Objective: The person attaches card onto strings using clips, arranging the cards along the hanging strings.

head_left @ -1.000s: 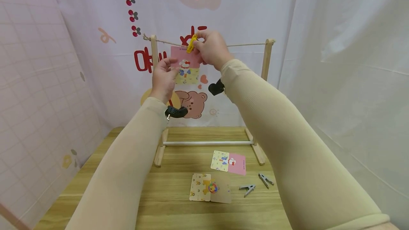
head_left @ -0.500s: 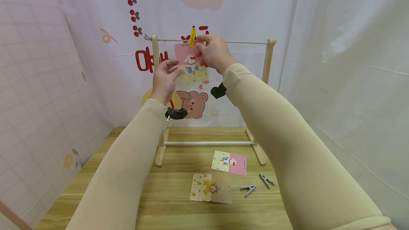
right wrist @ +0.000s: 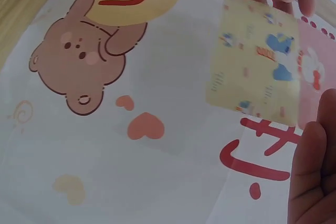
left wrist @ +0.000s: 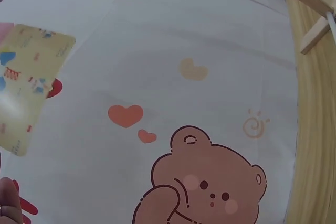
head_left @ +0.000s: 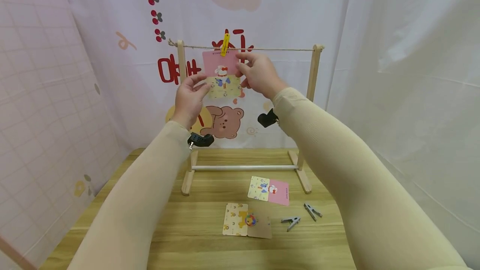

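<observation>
Card point(head_left: 222, 75) hung long side up and down from the yellow clip point(head_left: 225, 45), between left hand point(head_left: 190, 95) and right hand point(head_left: 260, 72). I couldn't tell if either grip pinched it.

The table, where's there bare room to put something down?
The table has bare wood between the left sleeve and tan card, and in front of that card. There's room between the white bar and tan card too, left of the flat pink card. It's crowded on the right: both cards and two gray clips sit close together.
</observation>
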A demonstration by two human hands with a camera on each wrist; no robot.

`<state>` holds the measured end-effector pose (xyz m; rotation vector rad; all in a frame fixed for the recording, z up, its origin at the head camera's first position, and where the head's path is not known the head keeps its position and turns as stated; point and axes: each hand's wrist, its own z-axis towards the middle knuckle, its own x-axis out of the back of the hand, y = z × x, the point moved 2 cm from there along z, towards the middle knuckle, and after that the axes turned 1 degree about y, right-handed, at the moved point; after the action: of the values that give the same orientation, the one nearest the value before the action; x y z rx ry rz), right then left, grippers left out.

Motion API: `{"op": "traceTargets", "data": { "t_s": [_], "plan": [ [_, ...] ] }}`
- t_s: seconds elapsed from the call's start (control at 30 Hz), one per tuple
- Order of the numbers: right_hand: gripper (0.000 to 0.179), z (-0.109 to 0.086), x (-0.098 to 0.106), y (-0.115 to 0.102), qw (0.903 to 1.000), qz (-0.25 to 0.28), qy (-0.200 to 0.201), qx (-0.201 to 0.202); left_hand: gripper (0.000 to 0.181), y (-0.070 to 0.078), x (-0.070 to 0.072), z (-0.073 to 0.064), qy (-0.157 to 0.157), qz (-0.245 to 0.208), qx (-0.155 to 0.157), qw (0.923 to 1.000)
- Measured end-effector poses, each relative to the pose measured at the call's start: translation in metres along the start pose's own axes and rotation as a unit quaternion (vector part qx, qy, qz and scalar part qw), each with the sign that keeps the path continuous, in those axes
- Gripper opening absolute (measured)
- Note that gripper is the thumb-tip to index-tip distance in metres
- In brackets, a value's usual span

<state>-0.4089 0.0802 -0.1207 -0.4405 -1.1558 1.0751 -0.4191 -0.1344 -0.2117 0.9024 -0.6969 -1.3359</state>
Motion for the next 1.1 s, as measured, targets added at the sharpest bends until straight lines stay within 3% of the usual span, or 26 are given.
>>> {"op": "traceTargets", "data": {
  "t_s": [0.2, 0.4, 0.63, 0.77, 1.1],
  "plan": [
    [0.044, -0.018, 0.004, 0.02, 0.9996, -0.012, -0.019, 0.017, 0.035, -0.001, 0.005, -0.014, -0.023, 0.028, 0.004, 0.9993],
    [0.043, -0.041, 0.014, 0.046, 0.9984, -0.047, -0.029, 0.015, 0.04, -0.005, 0.012, -0.028, -0.033, 0.098, -0.018, 0.9944],
    [0.042, -0.069, 0.028, 0.079, 0.9935, -0.105, -0.041, 0.016, 0.046, -0.012, 0.019, -0.051, -0.08, 0.174, -0.05, 0.9802],
    [0.042, -0.084, 0.035, 0.1, 0.9891, -0.138, -0.048, 0.02, 0.049, -0.018, 0.021, -0.065, -0.118, 0.201, -0.042, 0.9716],
    [0.046, -0.123, 0.044, 0.142, 0.9745, -0.207, -0.085, -0.003, 0.065, -0.037, 0.023, -0.094, -0.224, 0.266, 0.001, 0.9374]
  ]
}}
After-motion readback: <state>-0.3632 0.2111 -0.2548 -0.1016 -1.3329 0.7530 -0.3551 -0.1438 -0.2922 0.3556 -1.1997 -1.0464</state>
